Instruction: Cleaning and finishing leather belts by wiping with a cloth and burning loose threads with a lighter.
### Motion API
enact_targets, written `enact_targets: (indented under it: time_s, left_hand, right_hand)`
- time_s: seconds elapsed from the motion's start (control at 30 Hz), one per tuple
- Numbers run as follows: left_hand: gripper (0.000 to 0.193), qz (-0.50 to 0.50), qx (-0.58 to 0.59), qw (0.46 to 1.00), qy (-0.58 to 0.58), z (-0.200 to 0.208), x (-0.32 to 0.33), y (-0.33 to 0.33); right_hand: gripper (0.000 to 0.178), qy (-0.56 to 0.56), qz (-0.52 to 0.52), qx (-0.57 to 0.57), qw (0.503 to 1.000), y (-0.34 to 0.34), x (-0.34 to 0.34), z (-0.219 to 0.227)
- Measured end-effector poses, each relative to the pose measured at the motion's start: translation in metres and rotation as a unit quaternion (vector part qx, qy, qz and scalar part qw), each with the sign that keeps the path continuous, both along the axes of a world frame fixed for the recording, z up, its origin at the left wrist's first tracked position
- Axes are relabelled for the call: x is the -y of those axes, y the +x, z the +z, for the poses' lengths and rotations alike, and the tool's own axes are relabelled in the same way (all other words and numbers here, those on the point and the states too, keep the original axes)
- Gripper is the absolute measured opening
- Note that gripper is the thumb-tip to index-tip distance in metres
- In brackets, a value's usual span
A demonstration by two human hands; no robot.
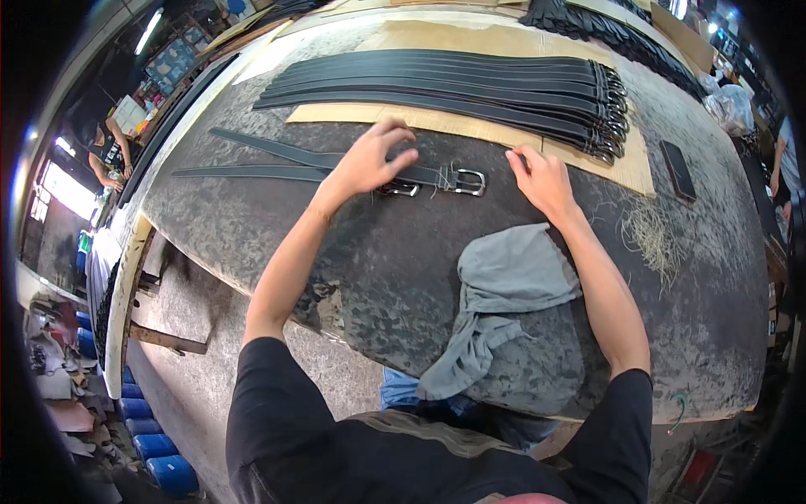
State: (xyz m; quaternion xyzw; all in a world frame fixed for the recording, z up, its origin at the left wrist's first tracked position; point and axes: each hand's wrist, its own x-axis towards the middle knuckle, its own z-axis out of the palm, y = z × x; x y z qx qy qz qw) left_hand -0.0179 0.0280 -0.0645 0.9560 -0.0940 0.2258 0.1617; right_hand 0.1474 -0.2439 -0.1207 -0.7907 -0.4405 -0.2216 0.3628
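Two black leather belts lie crossing on the dark worktable. Over them hovers my left hand (pixel 369 161), its thumb and fingers apart, holding nothing and covering part of both straps. One belt (pixel 273 145) runs to a silver buckle (pixel 472 182) right of that hand, with loose pale threads around the buckle end. The other belt (pixel 243 172) ends in a buckle (pixel 405 191) just below my left fingers. To the right of the first buckle, above the table, my right hand (pixel 541 178) is pinched closed at the fingertips; whatever is between them is too small to make out.
A stack of buckled black belts (pixel 437 80) lies on cardboard (pixel 369 115) at the back. Toward the right are a dark phone-like slab (pixel 677 170) and a tangle of pale threads (pixel 656 239). A grey cloth (pixel 516 269) drapes near the front edge. A person (pixel 109 155) works far left.
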Motion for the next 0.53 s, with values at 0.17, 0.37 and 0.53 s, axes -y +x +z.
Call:
enact_targets:
  time_s: [0.17, 0.37, 0.53]
  left_hand:
    - [0.036, 0.013, -0.045, 0.999, 0.016, -0.022, 0.021, -0.019]
    - [0.032, 0.008, 0.077, 0.986, 0.145, -0.006, 0.032, -0.032]
    - [0.035, -0.003, 0.077, 0.991, 0.109, 0.009, 0.029, -0.055]
  right_hand:
    - [0.023, 0.006, 0.015, 0.01, 1.0, -0.008, -0.004, 0.007]
    - [0.022, 0.026, 0.031, 0.033, 0.999, -0.018, 0.004, 0.005]
    - [0.031, 0.083, 0.002, -0.331, 0.94, 0.005, 0.006, 0.003]
